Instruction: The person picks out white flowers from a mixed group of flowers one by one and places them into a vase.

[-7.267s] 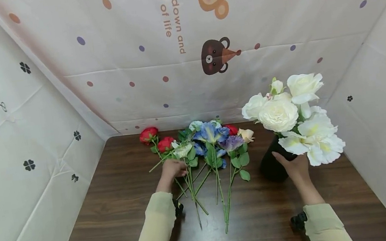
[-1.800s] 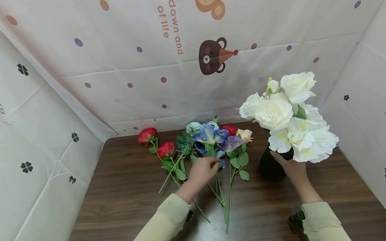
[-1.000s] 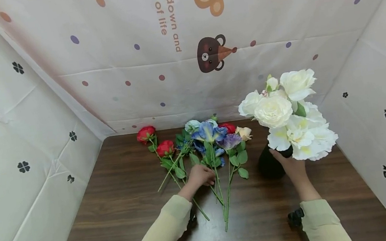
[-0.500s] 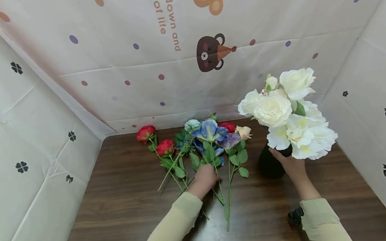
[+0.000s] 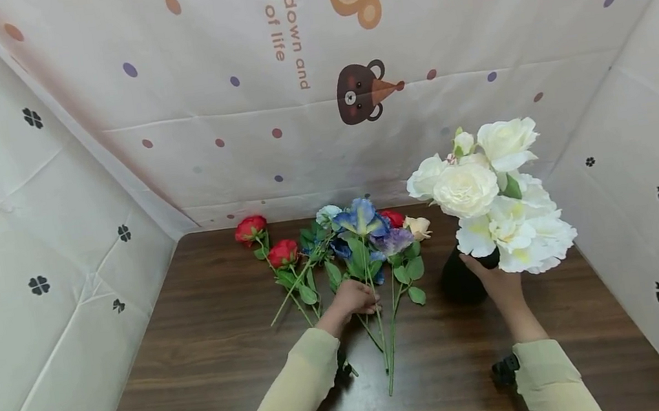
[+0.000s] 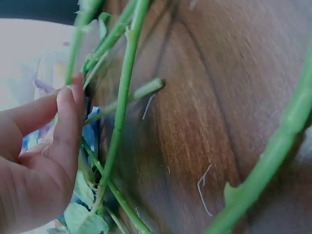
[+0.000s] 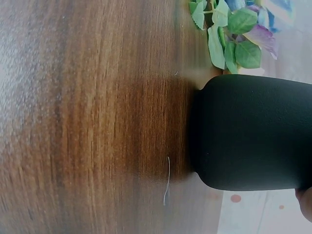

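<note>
In the head view my left hand (image 5: 355, 298) is among the flower stems at the table's middle. Its thumb and fingertips pinch the green stem of a blue iris (image 5: 361, 218); the left wrist view shows the pinched stem (image 6: 75, 53) close up. My right hand (image 5: 503, 287) grips a black vase (image 5: 461, 280) near its top. White flowers (image 5: 466, 190) fill the vase and hide its rim. The right wrist view shows the vase's dark side (image 7: 248, 131) standing on the table, with one fingertip at the edge.
Around the iris lie red flowers (image 5: 283, 253), a purple flower (image 5: 394, 241), a cream rose (image 5: 416, 227) and a pale blue flower (image 5: 327, 215), their stems crossing. The brown wooden table (image 5: 200, 361) is enclosed by printed cloth walls (image 5: 212, 75).
A white flower left the pile and the vase's white bunch grew fuller. My left hand moved rightward to the iris stem; the iris has shifted slightly up and right. My right hand stayed on the vase.
</note>
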`<state>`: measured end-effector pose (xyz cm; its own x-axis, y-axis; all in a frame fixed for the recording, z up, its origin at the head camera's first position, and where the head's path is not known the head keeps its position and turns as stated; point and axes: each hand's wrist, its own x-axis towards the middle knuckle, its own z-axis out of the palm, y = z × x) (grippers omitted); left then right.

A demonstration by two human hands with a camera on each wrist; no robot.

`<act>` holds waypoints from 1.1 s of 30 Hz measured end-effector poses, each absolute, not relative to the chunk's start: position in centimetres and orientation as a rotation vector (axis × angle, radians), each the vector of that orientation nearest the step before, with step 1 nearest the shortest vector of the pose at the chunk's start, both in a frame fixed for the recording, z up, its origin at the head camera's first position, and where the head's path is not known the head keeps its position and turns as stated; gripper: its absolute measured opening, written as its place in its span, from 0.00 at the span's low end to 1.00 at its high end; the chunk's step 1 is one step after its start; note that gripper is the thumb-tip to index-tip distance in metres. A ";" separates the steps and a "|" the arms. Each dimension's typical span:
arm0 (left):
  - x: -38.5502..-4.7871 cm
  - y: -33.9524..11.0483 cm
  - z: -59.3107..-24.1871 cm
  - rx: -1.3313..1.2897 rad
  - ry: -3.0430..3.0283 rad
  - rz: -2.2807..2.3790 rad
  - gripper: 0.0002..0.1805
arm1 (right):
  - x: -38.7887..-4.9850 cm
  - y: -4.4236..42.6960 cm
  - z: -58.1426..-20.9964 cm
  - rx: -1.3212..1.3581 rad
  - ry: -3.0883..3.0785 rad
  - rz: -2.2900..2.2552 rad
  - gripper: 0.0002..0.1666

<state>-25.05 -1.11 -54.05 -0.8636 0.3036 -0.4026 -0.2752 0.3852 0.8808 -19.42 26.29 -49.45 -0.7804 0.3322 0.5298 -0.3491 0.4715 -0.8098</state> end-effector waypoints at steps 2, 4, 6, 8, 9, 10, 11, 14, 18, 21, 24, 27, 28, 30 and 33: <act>-25.2 -1.5 -54.1 0.009 2.032 1.578 0.18 | -19.4 26.3 -49.5 0.013 -2.068 1.346 0.52; -25.3 -1.8 -54.0 -0.006 1.944 1.625 0.24 | -19.4 26.4 -49.5 0.020 -2.061 1.346 0.52; -25.6 -2.1 -53.9 -0.033 1.876 1.662 0.25 | -19.4 26.5 -49.6 0.030 -2.058 1.340 0.52; -25.8 -2.2 -53.8 -0.062 1.819 1.687 0.24 | -19.5 26.6 -49.6 0.040 -2.053 1.332 0.52; -25.9 -2.3 -53.8 -0.077 1.789 1.700 0.23 | -19.4 26.7 -49.6 0.045 -2.049 1.333 0.52; -26.0 -2.3 -53.8 -0.094 1.765 1.709 0.22 | -19.4 26.7 -49.6 0.050 -2.043 1.336 0.51; -26.1 -2.3 -53.8 -0.112 1.744 1.715 0.21 | -19.4 26.7 -49.7 0.053 -2.039 1.338 0.51; -26.3 -2.3 -53.9 -0.145 1.709 1.736 0.21 | -19.4 26.6 -49.7 0.052 -2.035 1.344 0.51; -26.4 -2.3 -54.1 -0.174 1.728 1.760 0.21 | -19.3 26.4 -49.7 0.034 -2.060 1.356 0.51; -26.4 -2.4 -54.5 -0.171 1.748 1.774 0.20 | -19.2 26.3 -49.7 0.023 -2.076 1.359 0.51; -26.4 -2.5 -54.9 -0.134 1.748 1.794 0.21 | -19.3 26.3 -49.7 0.026 -2.066 1.355 0.52; -26.3 -2.8 -55.1 -0.101 1.738 1.811 0.22 | -19.4 26.4 -49.7 0.040 -2.051 1.351 0.51; -26.2 -2.9 -55.1 -0.095 1.735 1.817 0.22 | -19.4 26.4 -49.7 0.043 -2.049 1.351 0.51; -26.2 -3.1 -54.9 -0.089 1.730 1.820 0.22 | -19.4 26.4 -49.6 0.042 -2.052 1.354 0.51; -26.1 -3.3 -54.5 -0.064 1.714 1.821 0.21 | -19.4 26.4 -49.4 0.019 -2.064 1.363 0.51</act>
<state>-26.09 -3.35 -54.46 -0.8008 0.4033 -0.4428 -0.4663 0.0442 0.8835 -19.37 26.39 -49.42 -0.7851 0.3298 0.5243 -0.3528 0.4577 -0.8161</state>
